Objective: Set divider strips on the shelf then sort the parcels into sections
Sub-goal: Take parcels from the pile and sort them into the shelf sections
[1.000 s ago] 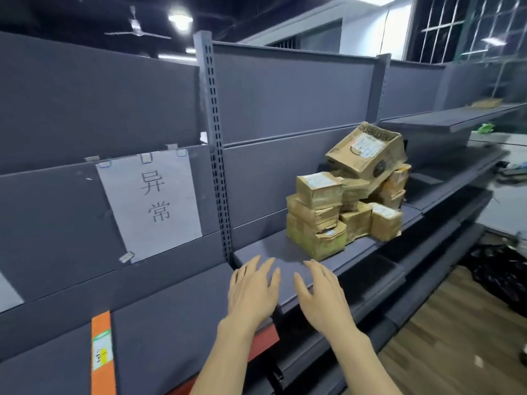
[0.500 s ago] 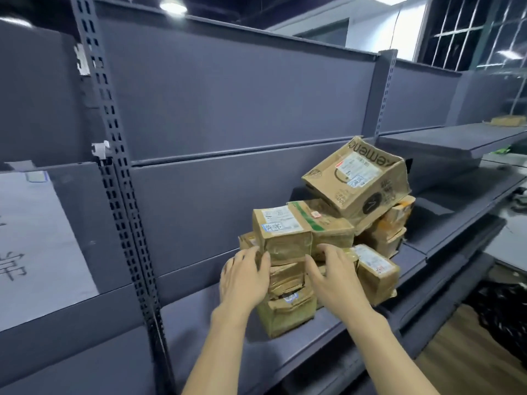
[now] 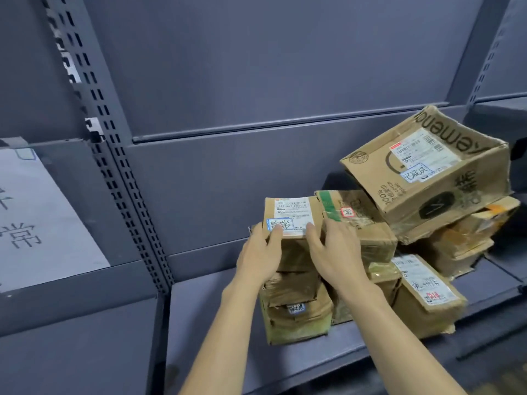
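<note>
Grey metal shelving fills the head view: a back panel, a slotted upright [image 3: 114,178], and a flat shelf [image 3: 211,315] that carries a heap of cardboard parcels. On the bay to the left hangs a paper sign [image 3: 37,220] with handwritten characters.

Both hands are clamped on the same small parcel [image 3: 291,223], the top one of a stack of three at the left end of the heap. The left hand [image 3: 261,256] grips its left edge with the thumb on the label; the right hand [image 3: 335,252] grips its right edge with the thumb on top. That parcel rests on the one beneath it; I cannot tell whether it is being lifted.

Just to its right sits a parcel with green tape [image 3: 353,220], and leaning over that is a large tilted box [image 3: 427,172]. A labelled parcel [image 3: 425,295] lies at the front right, with more crushed ones behind it.

No divider strip shows anywhere on this shelf, so that step looks undone here, or lies out of view. The parcels are all in one pile and none appears sorted. Judging by the grip, the sorting is only starting, and nearly all of it remains.
</note>
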